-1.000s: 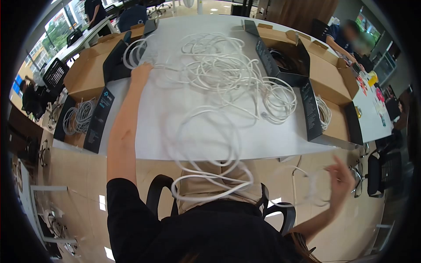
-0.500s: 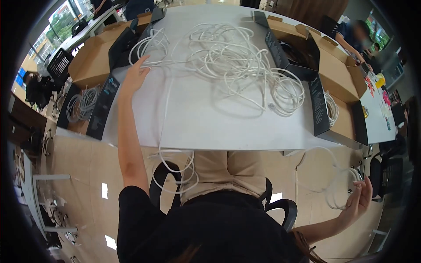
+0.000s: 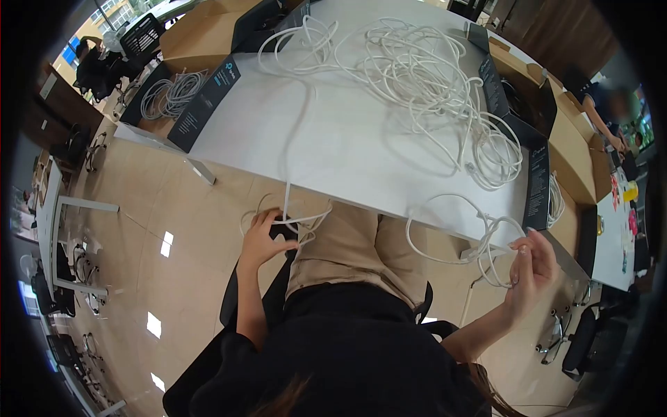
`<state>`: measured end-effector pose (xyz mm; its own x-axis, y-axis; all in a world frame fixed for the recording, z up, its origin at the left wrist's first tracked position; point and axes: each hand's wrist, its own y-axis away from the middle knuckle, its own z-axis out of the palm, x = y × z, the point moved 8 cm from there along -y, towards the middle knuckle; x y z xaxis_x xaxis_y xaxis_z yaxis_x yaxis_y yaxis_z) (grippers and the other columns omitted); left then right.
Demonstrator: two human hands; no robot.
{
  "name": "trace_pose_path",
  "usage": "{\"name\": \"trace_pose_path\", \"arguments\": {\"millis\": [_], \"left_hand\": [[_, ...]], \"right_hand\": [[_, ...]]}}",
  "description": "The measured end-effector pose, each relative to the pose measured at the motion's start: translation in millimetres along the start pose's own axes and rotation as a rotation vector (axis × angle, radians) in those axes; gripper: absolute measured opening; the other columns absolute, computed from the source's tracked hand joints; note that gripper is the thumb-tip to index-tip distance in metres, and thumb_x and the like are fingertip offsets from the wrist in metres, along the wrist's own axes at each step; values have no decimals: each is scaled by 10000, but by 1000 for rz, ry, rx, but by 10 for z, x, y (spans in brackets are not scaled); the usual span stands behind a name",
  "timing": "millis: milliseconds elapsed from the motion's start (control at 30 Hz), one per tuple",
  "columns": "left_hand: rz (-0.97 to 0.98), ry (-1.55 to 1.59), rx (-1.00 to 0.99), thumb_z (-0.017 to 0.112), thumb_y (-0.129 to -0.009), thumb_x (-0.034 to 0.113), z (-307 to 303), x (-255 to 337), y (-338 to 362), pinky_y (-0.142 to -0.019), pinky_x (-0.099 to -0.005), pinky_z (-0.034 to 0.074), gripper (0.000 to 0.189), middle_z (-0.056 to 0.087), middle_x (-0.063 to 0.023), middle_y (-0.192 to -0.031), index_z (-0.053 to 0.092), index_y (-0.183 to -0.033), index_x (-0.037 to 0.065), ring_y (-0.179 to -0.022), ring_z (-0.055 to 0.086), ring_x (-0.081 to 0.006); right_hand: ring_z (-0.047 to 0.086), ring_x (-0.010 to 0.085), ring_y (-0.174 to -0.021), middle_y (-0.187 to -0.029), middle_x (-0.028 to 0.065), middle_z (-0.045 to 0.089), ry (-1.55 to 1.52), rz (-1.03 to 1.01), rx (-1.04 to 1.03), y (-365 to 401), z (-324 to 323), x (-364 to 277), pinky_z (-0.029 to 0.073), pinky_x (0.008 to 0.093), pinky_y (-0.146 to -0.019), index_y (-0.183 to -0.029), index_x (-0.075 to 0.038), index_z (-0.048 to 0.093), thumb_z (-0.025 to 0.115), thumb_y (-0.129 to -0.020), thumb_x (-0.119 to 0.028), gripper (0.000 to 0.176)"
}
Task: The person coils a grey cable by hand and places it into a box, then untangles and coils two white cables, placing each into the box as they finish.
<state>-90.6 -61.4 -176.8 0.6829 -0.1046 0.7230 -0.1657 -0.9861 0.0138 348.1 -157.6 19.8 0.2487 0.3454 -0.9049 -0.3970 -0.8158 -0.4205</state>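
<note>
Loops of a white cable (image 3: 492, 233) hang off the table's front edge at the right, and my right hand (image 3: 531, 274) pinches them between thumb and fingers. My left hand (image 3: 267, 238) is below the front edge, over my lap, with thumb and fingers apart. Right beside its fingertips hang more white cable loops (image 3: 316, 224), joined to a strand that runs up over the edge. On the table lies a large tangle of white cable (image 3: 424, 76), with a smaller loose coil (image 3: 309, 52) toward the far left.
Open black cardboard boxes flank the white table (image 3: 333, 149). The left box (image 3: 201, 108) and the near right box (image 3: 536, 184) hold coiled cable. A far right box (image 3: 495, 87) holds something dark. Another person (image 3: 601, 108) works at the right. Chair arms surround my lap.
My left hand has come back from the coil on the table to the loops at the front edge. My right hand has moved up and inward with its cable. The view has turned.
</note>
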Motion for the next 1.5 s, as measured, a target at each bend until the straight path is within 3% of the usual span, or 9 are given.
{"name": "trace_pose_path", "arguments": {"millis": [267, 433, 567, 700, 900, 1167, 1200, 1300, 1500], "left_hand": [[-2, -279, 90, 689, -704, 140, -221, -83, 23, -666, -330, 474, 197, 656, -68, -750, 636, -877, 60, -712, 613, -253], [-260, 135, -248, 643, -778, 124, -748, 615, 26, -463, -231, 423, 89, 603, -42, -557, 653, -782, 36, -496, 581, -117], [-5, 242, -326, 597, -832, 128, -1490, 1100, -198, -339, -200, 354, 147, 537, -18, -502, 608, -788, -11, -379, 510, -87], [295, 370, 116, 486, -910, 247, -2311, 1300, -803, -285, -172, 304, 256, 442, 26, -506, 531, -838, 5, -317, 401, -43], [175, 741, 92, 398, -946, 391, -1835, 1161, -2194, -347, -162, 184, 315, 354, 65, -551, 463, -837, 103, -398, 257, -12], [44, 528, 125, 368, -950, 397, -1031, 830, -3068, -464, -212, 390, 411, 657, -85, -864, 494, -1067, 24, -743, 633, -117], [13, 397, 135, 381, -945, 376, -1015, 814, -3094, -635, -305, 488, 493, 647, -168, -947, 412, -1216, -34, -808, 639, -229], [283, -474, 401, 410, -929, 355, -1252, 971, -2956, -828, -385, 462, 562, 603, -232, -1007, 320, -1309, -48, -914, 595, -344], [741, -319, 231, 625, -767, 135, -1385, 2261, -1422, -1062, -404, 218, 648, 319, -155, -1401, 358, -1356, 93, -1325, 236, -320]], "right_hand": [[360, 11, -433, -766, 148, 648, -59, 32, -41, 37, 100, 107, 250, 150, -390, -1023, 36, 561, 539, -806, 89, 224], [362, 7, -438, -766, 140, 651, -81, -2, -60, -66, 69, 75, 260, 148, -393, -1013, 25, 566, 540, -803, 96, 223], [365, 3, -444, -771, 136, 654, -77, -34, -51, -161, 110, 6, 268, 145, -398, -1008, 16, 570, 539, -802, 103, 226], [368, 0, -447, -783, 136, 657, -104, -65, 5, -219, 132, -66, 269, 146, -393, -1006, 20, 567, 544, -800, 101, 222], [351, 1, -417, -781, 141, 653, -214, -164, 44, -292, 210, -158, 257, 142, -374, -1056, 20, 542, 532, -820, 81, 244], [366, 7, -426, -805, 135, 652, -161, -264, 93, -377, 309, -297, 273, 147, -379, -1100, 22, 528, 533, -826, 75, 280], [368, 8, -427, -809, 135, 653, -149, -267, 96, -388, 330, -303, 275, 148, -380, -1100, 22, 529, 536, -825, 75, 280], [375, 10, -433, -819, 138, 653, -144, -260, 90, -461, 354, -278, 284, 150, -387, -1096, 28, 531, 541, -823, 76, 277], [395, 11, -448, -831, 143, 652, -145, -281, 89, -593, 492, -202, 300, 149, -402, -1089, 38, 531, 535, -829, 79, 263]]}}
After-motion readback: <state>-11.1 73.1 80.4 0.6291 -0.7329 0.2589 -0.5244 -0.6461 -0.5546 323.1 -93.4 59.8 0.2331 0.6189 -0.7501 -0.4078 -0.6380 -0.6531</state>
